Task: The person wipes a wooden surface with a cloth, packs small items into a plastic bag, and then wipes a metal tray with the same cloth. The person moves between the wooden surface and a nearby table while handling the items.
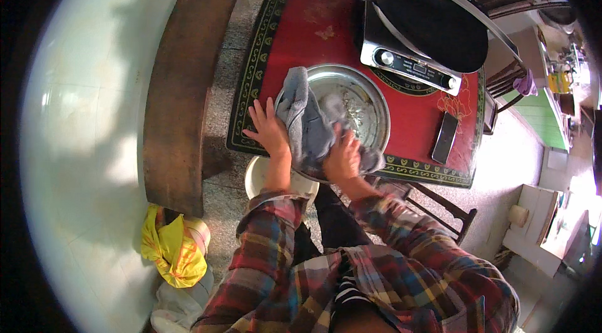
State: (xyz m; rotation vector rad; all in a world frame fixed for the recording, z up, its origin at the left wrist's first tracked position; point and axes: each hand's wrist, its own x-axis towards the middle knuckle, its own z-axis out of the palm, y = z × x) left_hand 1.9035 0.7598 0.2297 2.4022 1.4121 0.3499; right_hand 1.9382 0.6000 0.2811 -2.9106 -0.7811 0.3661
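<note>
A round metal tray (383, 114) lies near the front left corner of a red patterned table (414, 112). Across its left and front parts spreads a crumpled grey cloth (308, 130). My right hand (342, 156) is on the cloth at the tray's near side, fingers curled into it; the hand is slightly blurred. At the left rim, my left hand (269, 128) rests against the tray and cloth edge with its fingers spread apart over the table border. The cloth hides much of the tray's inside.
Behind the tray stands an electric cooker (404, 67) with a large black pan (428, 18) on it. A phone (444, 138) lies at right. Below the table edge is a pale bucket (256, 180). A wooden bench (183, 98) and yellow bag (174, 248) are left; a chair (442, 206) is right.
</note>
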